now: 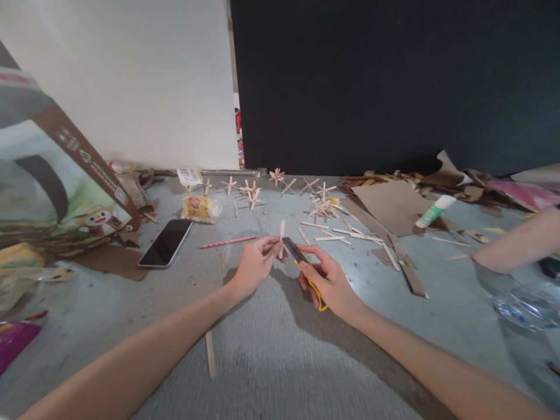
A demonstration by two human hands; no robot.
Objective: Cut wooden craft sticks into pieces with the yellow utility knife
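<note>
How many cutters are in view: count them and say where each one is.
1. The yellow-and-dark cutter is in the right hand, its end close to the wooden stick pinched in the left hand. Others may be hidden.

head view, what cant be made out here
In the head view:
Held stick: part covered by the left hand
Cutter: handle partly covered by the right hand
Green tube: lettering too small
Purple packet: cut off by the left edge
Another person's arm: cut off by the right edge
</note>
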